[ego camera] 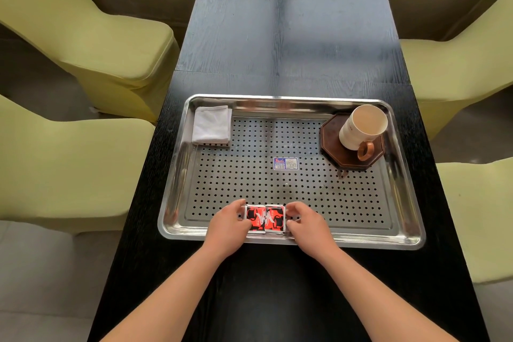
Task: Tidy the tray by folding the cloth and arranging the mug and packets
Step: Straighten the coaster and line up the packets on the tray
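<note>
Left hand [229,226] and right hand [305,223] grip red packets [265,218] between them, lying crosswise on tray [402,239].

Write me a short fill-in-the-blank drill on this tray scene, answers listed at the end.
1. The folded white cloth lies in the tray's far-____ corner.
2. The mug stands on a dark ____.
3. Both hands, left and right, press the red ____ together.
4. The mug's handle is ____ in colour.

Answers: left; coaster; packets; brown

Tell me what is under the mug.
The mug stands on a dark eight-sided coaster in the tray's far right corner. The coaster covers the tray floor beneath it.
</note>
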A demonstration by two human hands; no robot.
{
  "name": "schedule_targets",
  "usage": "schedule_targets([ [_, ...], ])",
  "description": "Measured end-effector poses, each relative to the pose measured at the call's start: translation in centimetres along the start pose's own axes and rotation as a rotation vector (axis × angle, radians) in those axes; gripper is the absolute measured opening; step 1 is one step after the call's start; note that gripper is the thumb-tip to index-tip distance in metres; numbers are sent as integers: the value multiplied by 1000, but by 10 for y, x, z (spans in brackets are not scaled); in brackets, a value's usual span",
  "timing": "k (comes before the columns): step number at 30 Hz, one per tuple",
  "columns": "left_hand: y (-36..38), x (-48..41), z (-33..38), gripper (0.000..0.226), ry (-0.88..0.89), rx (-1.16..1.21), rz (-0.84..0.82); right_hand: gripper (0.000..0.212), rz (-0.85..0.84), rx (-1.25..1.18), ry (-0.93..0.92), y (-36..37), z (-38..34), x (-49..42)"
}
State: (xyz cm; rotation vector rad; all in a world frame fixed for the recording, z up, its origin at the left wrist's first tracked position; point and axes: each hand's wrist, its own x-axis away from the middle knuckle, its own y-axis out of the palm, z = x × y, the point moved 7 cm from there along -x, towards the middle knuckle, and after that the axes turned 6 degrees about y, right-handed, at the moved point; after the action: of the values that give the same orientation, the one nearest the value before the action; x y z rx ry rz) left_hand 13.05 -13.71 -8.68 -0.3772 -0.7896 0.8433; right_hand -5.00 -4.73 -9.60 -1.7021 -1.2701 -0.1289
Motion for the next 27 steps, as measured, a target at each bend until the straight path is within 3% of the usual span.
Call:
schedule_targets([
  [27,2,0,3,62,2,33,14,39,-1,39,-21,1,-2,-7],
])
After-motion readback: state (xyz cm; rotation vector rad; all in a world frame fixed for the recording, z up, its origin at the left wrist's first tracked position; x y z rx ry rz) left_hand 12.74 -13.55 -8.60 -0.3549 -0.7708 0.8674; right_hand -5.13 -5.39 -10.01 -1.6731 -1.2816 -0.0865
